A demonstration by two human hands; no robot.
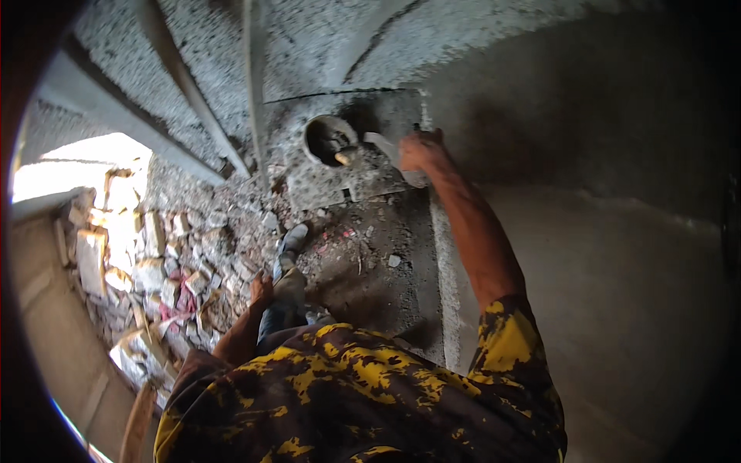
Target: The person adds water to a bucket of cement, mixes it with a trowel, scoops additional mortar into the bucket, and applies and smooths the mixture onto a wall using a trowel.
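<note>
My right arm reaches forward to the edge of a smooth grey plastered wall. At its end my right hand (421, 152) is closed around a pale, flat-bladed trowel (383, 145); its handle is hidden in the fist. Left of the trowel stands a round bucket (312, 143) with a dull rim. Inside it are dark contents and a light-coloured piece, perhaps a tool handle. Down by my left leg is my left hand (262, 290), away from the bucket and trowel. Its fingers are too small and dim to make out.
Broken bricks and rubble (164, 266) cover the ground at left, near a bright opening. Several long poles (193, 92) lean at the upper left. Grit lies around my shoes (293, 238). The smooth wall (602, 255) fills the right side.
</note>
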